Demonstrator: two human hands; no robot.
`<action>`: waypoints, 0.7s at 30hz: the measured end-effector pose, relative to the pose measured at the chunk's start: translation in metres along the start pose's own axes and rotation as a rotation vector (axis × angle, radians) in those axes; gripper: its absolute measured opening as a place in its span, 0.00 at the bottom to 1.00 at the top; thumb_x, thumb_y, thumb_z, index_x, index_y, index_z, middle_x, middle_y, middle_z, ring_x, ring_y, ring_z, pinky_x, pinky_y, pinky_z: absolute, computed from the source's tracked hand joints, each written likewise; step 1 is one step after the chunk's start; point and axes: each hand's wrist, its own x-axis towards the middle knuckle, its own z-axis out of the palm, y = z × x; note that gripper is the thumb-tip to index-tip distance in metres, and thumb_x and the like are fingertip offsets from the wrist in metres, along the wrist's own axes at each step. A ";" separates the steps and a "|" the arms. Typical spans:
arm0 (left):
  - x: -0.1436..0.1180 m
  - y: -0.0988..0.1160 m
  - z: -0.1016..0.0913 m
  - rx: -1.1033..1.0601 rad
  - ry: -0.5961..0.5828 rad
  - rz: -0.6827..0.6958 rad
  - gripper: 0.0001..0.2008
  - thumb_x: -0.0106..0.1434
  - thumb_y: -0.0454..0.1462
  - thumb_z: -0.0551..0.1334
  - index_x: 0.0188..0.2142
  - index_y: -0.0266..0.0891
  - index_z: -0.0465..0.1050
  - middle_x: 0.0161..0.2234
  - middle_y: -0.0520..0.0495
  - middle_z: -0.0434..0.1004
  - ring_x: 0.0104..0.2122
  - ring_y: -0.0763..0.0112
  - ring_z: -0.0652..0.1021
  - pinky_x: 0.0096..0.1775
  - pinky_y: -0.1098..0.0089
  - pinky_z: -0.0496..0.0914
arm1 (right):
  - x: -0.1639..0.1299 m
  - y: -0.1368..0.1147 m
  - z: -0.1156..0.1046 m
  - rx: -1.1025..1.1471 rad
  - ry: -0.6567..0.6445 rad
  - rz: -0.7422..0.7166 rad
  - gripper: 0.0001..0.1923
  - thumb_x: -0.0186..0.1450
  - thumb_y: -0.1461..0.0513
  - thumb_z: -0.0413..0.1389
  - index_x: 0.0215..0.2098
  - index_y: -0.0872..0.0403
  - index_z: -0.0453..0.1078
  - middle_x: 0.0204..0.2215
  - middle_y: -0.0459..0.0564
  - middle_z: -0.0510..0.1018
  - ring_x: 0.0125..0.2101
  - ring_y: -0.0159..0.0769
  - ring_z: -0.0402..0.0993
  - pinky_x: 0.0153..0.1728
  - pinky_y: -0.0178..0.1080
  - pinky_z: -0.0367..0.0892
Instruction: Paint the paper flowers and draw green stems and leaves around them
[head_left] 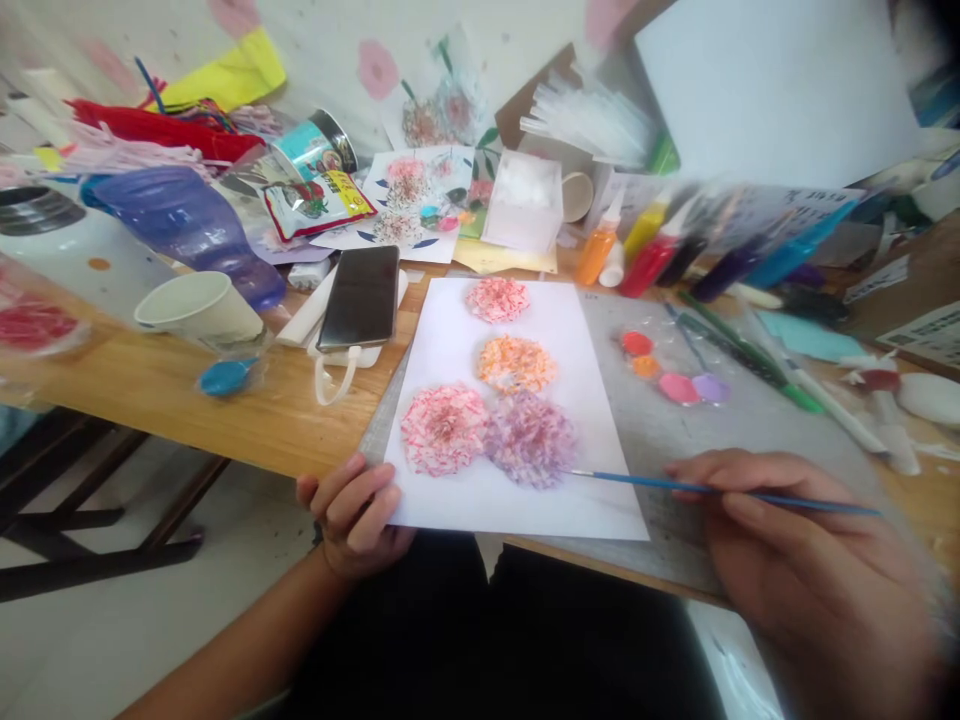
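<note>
While the right hand grips a blue paintbrush, its tip meets the purple flower.
Left hand pinches the white sheet's near-left corner.

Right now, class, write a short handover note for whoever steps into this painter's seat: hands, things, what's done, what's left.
Left hand: grips the near left corner of the paper, holding it on the table.
Right hand: holds the brush, tip at the lower right edge of the purple flower.
Things: paint blobs in red, orange, pink and purple lie on the grey mat right of the paper; paint bottles stand behind.
Done: four dabbed flowers, pink at top, orange below it, red and purple side by side nearest.
Left: no stems or leaves show yet; probably those, if wanted.
</note>
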 end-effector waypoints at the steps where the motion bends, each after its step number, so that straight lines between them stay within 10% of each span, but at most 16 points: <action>1: 0.005 0.003 -0.001 0.007 0.027 0.077 0.19 0.50 0.43 0.70 0.35 0.48 0.60 0.37 0.52 0.73 0.46 0.59 0.72 0.60 0.48 0.49 | 0.000 -0.001 0.001 -0.005 -0.008 0.002 0.05 0.50 0.68 0.61 0.25 0.52 0.76 0.25 0.47 0.79 0.31 0.33 0.77 0.36 0.31 0.72; 21: 0.030 0.021 -0.006 0.097 0.038 0.266 0.16 0.53 0.34 0.65 0.39 0.45 0.61 0.40 0.48 0.72 0.47 0.57 0.73 0.59 0.46 0.56 | -0.005 -0.004 0.005 -0.095 -0.020 -0.015 0.05 0.50 0.66 0.63 0.25 0.50 0.77 0.25 0.47 0.80 0.31 0.36 0.77 0.43 0.38 0.73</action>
